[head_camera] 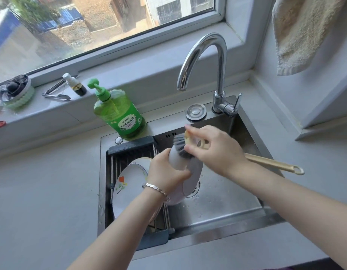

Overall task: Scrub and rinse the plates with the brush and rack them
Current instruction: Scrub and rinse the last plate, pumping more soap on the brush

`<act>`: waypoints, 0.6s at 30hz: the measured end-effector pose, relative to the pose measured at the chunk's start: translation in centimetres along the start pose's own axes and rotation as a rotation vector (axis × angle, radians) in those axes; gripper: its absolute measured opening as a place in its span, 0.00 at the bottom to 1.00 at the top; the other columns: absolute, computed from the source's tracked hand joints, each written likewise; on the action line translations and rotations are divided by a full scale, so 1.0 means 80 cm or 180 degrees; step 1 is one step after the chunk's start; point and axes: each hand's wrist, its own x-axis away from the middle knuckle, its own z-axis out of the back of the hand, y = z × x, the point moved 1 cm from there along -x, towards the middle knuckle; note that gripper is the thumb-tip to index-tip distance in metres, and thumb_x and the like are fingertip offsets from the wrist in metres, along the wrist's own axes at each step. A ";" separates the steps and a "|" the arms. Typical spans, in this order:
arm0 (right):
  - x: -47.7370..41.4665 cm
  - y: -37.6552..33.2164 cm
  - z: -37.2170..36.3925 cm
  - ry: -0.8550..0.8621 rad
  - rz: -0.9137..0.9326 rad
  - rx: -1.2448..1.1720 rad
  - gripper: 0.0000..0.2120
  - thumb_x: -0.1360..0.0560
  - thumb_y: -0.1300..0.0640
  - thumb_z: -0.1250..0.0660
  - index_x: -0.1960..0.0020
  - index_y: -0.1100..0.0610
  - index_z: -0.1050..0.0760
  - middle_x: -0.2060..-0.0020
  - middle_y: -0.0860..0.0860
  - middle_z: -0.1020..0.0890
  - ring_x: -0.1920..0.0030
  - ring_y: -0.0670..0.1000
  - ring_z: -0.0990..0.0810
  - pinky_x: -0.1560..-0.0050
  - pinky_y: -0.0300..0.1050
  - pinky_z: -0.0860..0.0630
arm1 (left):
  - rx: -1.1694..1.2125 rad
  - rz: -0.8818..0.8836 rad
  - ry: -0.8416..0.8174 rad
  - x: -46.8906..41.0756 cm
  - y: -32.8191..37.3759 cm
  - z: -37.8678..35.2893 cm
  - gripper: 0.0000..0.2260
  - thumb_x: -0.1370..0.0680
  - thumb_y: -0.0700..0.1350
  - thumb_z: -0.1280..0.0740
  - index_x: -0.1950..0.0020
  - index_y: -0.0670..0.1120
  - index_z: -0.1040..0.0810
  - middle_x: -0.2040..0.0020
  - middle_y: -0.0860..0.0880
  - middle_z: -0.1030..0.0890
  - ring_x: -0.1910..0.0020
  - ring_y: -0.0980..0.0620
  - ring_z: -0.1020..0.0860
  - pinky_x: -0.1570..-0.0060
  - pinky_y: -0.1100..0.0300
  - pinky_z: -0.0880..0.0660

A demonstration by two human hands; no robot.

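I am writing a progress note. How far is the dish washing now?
Done: racked plates stand in the rack. In hand: the left hand holds a plate; the right hand scrubs it with the brush. Left: rinsing and racking it.

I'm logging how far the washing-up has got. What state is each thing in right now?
Left hand: grips the held plate.
Held plate: tilted on edge over the sink.
Right hand: holds the brush.
Brush: bristles against the held plate.
Racked plate: leaning in the rack.
Tap: no water visible at the spout.
Soap bottle: upright behind the sink.
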 end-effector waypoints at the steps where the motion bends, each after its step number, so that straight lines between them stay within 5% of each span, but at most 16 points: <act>1: 0.010 -0.011 -0.002 -0.0052 0.0214 0.0025 0.23 0.28 0.44 0.33 0.35 0.34 0.32 0.45 0.40 0.24 0.47 0.43 0.26 0.46 0.44 0.29 | 0.0046 -0.0023 0.0000 -0.001 0.000 0.001 0.12 0.42 0.45 0.27 0.63 0.51 0.26 0.67 0.55 0.22 0.68 0.59 0.25 0.70 0.72 0.31; 3: 0.001 -0.004 0.001 -0.0007 0.0217 -0.0086 0.23 0.29 0.45 0.32 0.35 0.35 0.31 0.45 0.40 0.24 0.50 0.41 0.27 0.46 0.43 0.29 | 0.0057 -0.0142 0.0012 -0.001 0.002 0.006 0.13 0.41 0.43 0.26 0.64 0.53 0.28 0.68 0.57 0.25 0.71 0.62 0.28 0.71 0.73 0.33; 7: -0.049 0.066 0.003 0.0159 -0.0885 -0.1034 0.24 0.30 0.48 0.30 0.34 0.45 0.28 0.46 0.46 0.20 0.44 0.48 0.23 0.41 0.45 0.28 | 0.0412 -0.0096 0.0222 0.004 0.014 0.021 0.14 0.45 0.45 0.29 0.64 0.56 0.28 0.68 0.57 0.23 0.71 0.61 0.27 0.69 0.69 0.29; 11: -0.041 0.095 -0.010 0.0205 -0.1260 -0.1722 0.23 0.28 0.54 0.30 0.34 0.50 0.28 0.58 0.46 0.25 0.64 0.40 0.31 0.63 0.33 0.36 | 0.1948 0.0908 0.0781 0.001 0.016 0.028 0.16 0.46 0.39 0.26 0.62 0.49 0.24 0.69 0.55 0.19 0.69 0.58 0.21 0.68 0.61 0.22; 15: -0.014 0.080 -0.016 0.0388 -0.1061 -0.1845 0.24 0.28 0.55 0.30 0.33 0.50 0.28 0.50 0.43 0.21 0.50 0.41 0.24 0.51 0.32 0.33 | 0.2893 0.1974 0.1302 -0.010 0.012 0.024 0.15 0.33 0.36 0.27 0.50 0.42 0.27 0.60 0.47 0.22 0.65 0.49 0.23 0.63 0.55 0.24; 18: 0.013 0.061 -0.029 0.0467 -0.0878 -0.1365 0.23 0.29 0.51 0.30 0.34 0.44 0.28 0.50 0.41 0.21 0.50 0.43 0.24 0.47 0.39 0.31 | 0.2955 0.2372 0.1594 -0.015 0.009 0.018 0.23 0.33 0.40 0.26 0.42 0.42 0.30 0.54 0.45 0.23 0.64 0.48 0.25 0.63 0.56 0.26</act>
